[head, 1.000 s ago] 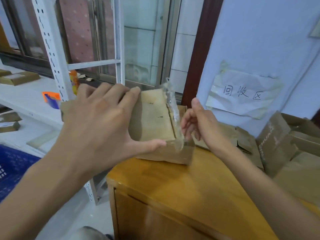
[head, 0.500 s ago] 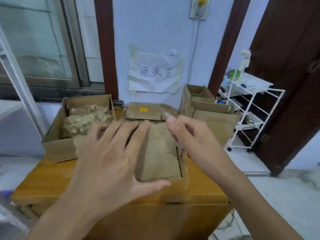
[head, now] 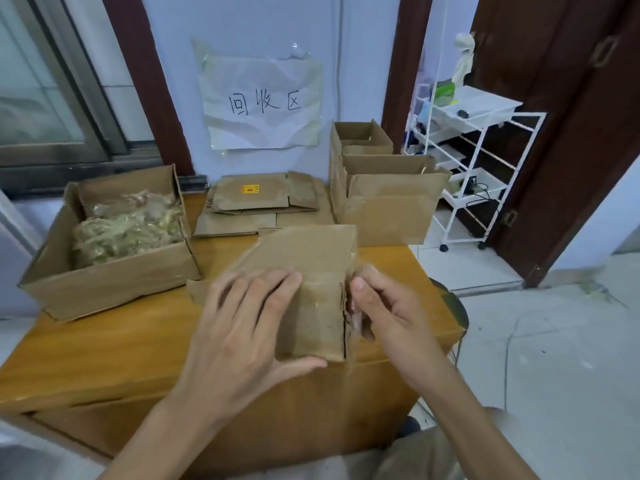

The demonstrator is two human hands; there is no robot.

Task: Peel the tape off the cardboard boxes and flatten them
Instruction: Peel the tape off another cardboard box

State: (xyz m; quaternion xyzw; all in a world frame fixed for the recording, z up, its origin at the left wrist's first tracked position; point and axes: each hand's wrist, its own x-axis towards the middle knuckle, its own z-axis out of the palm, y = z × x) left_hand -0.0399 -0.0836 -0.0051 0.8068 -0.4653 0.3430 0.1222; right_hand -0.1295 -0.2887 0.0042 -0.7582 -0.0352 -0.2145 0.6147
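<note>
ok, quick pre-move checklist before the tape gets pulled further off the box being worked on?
1. Left hand braces the box, fingers flat on top, thumb at the near edge: ok.
2. Right hand pinches the clear tape at the box's right edge: ok.
3. Tape free along the whole seam: cannot tell, the strip is blurred.
4. Box sits on the wooden table: ok.
5. Tape scrap box open on the left for dropping the strip: ok.
6. Flattened cardboard pile behind, apart from the box: ok.
</note>
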